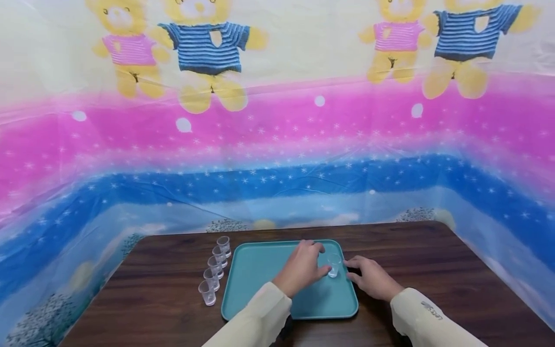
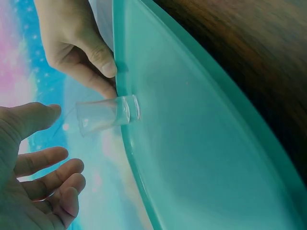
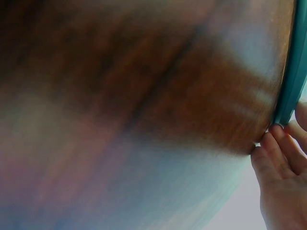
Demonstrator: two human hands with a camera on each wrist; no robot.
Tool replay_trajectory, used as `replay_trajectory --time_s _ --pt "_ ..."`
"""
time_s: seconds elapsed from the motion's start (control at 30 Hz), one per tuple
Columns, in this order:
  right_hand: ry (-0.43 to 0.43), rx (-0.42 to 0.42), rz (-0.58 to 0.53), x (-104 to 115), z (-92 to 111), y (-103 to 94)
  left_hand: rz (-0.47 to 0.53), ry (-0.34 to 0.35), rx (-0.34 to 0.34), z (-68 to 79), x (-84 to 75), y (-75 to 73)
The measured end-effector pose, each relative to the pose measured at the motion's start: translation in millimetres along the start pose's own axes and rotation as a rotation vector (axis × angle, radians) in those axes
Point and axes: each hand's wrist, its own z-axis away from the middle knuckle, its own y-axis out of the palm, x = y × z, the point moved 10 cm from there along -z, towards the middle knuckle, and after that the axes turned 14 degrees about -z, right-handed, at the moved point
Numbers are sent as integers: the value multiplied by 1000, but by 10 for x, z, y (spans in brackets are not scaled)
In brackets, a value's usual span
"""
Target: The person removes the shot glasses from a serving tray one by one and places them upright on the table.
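Note:
A small clear cup (image 1: 333, 265) stands upright on the teal tray (image 1: 256, 289), near its right edge. My left hand (image 1: 302, 266) is above the tray just left of the cup. In the left wrist view the left hand (image 2: 41, 167) has its thumb and fingers spread near the cup's rim (image 2: 82, 119), with a gap between. My right hand (image 1: 373, 278) is at the tray's right side. Its fingers (image 3: 283, 155) reach the outer edge of the tray in the right wrist view, extended rather than curled round it.
Several matching clear cups (image 1: 211, 279) stand in a slanting row on the dark wooden table (image 1: 160, 289), left of the tray. A printed cloth (image 1: 277, 125) with bears hangs behind the table and along its sides.

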Motion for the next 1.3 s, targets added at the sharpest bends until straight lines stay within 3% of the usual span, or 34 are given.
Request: replay_trajectory --time_s 0.33,0.73,1.3 --pt "-34 20 -4 146 -40 85 -21 -1 79 -102 -13 148" --pt "-31 20 10 195 -62 96 -71 4 107 -148 22 193" --pt "-22 8 -14 4 10 13 -92 27 53 0 65 -48"
